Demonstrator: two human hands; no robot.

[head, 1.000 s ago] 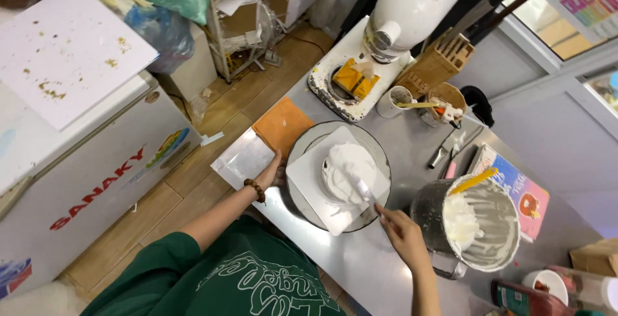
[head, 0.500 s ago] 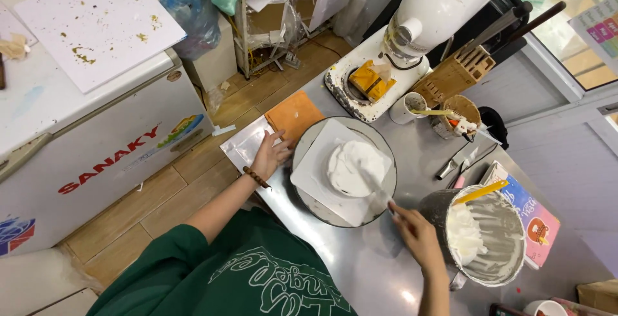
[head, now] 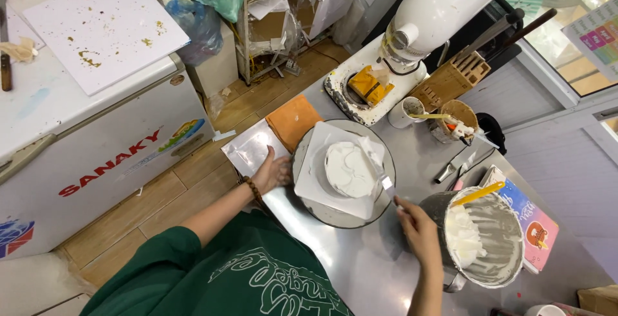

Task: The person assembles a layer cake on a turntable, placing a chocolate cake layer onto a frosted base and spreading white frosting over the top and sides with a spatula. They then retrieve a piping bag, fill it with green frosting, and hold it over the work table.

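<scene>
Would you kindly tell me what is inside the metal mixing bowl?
The metal mixing bowl holds white cream piled at its left side, and a yellow spatula rests across its rim. The bottom beneath the cream is hidden.

Left hand [head: 273, 173] flat, fingers spread; right hand [head: 415, 224] gripping.

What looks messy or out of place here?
The white board on the freezer is speckled with brownish crumbs and smears. On the counter, the cake, turntable and cream bowl look orderly; nothing spilled.
</scene>
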